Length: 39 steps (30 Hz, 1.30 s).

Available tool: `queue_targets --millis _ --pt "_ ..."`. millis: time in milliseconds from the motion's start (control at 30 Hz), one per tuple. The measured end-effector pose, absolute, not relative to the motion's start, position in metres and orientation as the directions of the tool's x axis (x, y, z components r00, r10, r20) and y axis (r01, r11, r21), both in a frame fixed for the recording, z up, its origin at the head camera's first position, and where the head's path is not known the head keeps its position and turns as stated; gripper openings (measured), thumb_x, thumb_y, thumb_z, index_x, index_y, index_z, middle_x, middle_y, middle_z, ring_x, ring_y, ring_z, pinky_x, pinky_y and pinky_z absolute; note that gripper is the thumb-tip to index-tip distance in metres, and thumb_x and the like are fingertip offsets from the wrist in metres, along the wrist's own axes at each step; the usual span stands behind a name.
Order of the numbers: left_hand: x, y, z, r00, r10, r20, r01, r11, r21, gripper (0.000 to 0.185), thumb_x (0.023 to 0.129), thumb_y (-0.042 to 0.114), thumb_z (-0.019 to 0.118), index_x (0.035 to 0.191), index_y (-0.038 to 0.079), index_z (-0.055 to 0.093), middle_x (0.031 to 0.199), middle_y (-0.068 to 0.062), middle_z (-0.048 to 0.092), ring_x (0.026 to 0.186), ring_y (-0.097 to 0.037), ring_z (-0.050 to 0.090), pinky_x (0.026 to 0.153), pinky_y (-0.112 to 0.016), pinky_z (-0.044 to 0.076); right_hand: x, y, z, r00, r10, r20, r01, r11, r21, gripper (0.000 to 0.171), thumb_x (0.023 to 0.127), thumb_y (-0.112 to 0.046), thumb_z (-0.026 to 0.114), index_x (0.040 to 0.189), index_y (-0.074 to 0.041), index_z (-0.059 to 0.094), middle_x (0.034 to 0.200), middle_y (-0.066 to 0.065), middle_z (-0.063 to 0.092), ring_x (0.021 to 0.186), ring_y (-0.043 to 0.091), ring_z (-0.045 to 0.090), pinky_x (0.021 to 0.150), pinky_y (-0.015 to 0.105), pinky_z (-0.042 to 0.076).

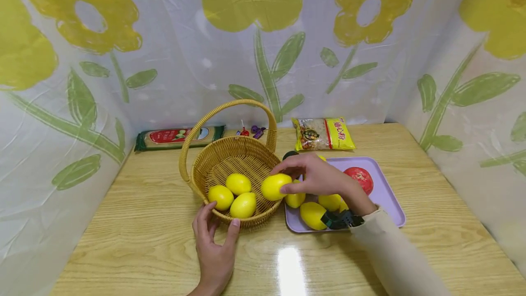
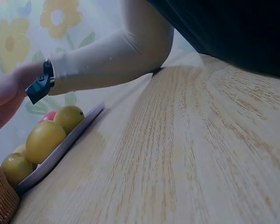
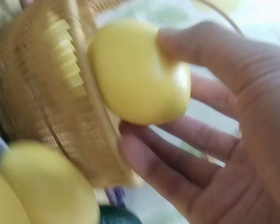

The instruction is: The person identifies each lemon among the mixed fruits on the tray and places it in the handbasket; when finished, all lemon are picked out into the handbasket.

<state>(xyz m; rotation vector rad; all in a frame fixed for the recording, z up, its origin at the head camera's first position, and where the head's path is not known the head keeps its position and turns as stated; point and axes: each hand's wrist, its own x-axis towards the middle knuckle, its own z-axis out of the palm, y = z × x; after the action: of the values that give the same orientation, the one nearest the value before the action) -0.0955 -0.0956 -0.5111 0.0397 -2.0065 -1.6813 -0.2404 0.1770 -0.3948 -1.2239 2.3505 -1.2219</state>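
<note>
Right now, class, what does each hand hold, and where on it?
The right hand pinches a lemon by its sides; the left hand touches the basket rim.

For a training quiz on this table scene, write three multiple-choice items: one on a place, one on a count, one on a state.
1. Where is the round red fruit? A in the basket; B on the tray; C on the bare table.
2. How many lemons lie inside the basket? A one; B three; C six.
3. The right hand is: A holding a lemon; B flat on the table; C out of view.

Key:
B, the round red fruit lies on the lilac plastic tray.
B, three lie in the woven wicker basket.
A, the right hand pinches a yellow lemon.
</note>
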Motion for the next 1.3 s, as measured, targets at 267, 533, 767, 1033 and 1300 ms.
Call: queue_targets --millis 267,533,767,1033,1300 --pt "-0.096 -0.095 -0.511 -0.862 -0.339 0.376 0.312 0.228 0.922 0.063 0.099 0.003 0.078 0.155 0.002 0.049 0.161 -0.019 0.037 0.146 -0.037 0.045 0.118 -0.010 0.042 -0.215 0.130 -0.399 -0.537 -0.826 0.173 -0.768 0.393 -0.506 0.042 0.100 -0.029 0.084 0.138 -0.014 0.076 0.136 -0.003 0.078 0.126 0.013 0.072 0.107 0.032 0.062" --pt "-0.097 -0.095 -0.510 -0.855 -0.337 0.394 0.336 0.217 0.916 0.065 0.098 0.002 0.078 0.156 0.002 0.048 0.162 -0.023 0.036 0.147 -0.035 0.044 0.119 -0.012 0.042 -0.206 0.127 -0.399 -0.503 -0.830 0.239 -0.735 0.266 -0.624 0.040 0.101 -0.023 0.081 0.138 -0.009 0.076 0.138 0.001 0.077 0.128 0.016 0.073 0.108 0.033 0.062" --pt "-0.097 -0.097 -0.510 -0.865 -0.338 0.370 0.321 0.194 0.927 0.066 0.096 0.001 0.080 0.155 0.002 0.049 0.163 -0.023 0.036 0.148 -0.033 0.043 0.120 -0.013 0.042 -0.197 0.195 -0.417 -0.623 -0.755 0.207 -0.485 0.165 -0.859 0.038 0.099 -0.011 0.082 0.137 -0.011 0.076 0.137 0.009 0.077 0.128 0.024 0.073 0.111 0.044 0.061" --pt "-0.096 -0.097 -0.510 -0.865 -0.341 0.368 0.314 0.204 0.927 0.066 0.096 0.002 0.080 0.155 0.003 0.050 0.163 -0.024 0.036 0.148 -0.035 0.044 0.120 -0.012 0.041 -0.174 0.285 -0.433 -0.786 -0.592 0.178 -0.426 0.310 -0.850 0.041 0.094 0.000 0.083 0.133 -0.012 0.078 0.133 0.010 0.079 0.124 0.020 0.071 0.107 0.031 0.062" --pt "-0.095 -0.096 -0.508 -0.859 -0.345 0.380 0.325 0.207 0.923 0.066 0.095 0.001 0.080 0.155 0.002 0.050 0.161 -0.022 0.038 0.146 -0.039 0.045 0.119 -0.011 0.041 -0.142 0.336 -0.448 -0.867 -0.487 0.111 -0.388 0.517 -0.763 0.041 0.095 -0.005 0.083 0.132 -0.021 0.079 0.136 -0.002 0.078 0.130 0.000 0.061 0.113 0.008 0.039"
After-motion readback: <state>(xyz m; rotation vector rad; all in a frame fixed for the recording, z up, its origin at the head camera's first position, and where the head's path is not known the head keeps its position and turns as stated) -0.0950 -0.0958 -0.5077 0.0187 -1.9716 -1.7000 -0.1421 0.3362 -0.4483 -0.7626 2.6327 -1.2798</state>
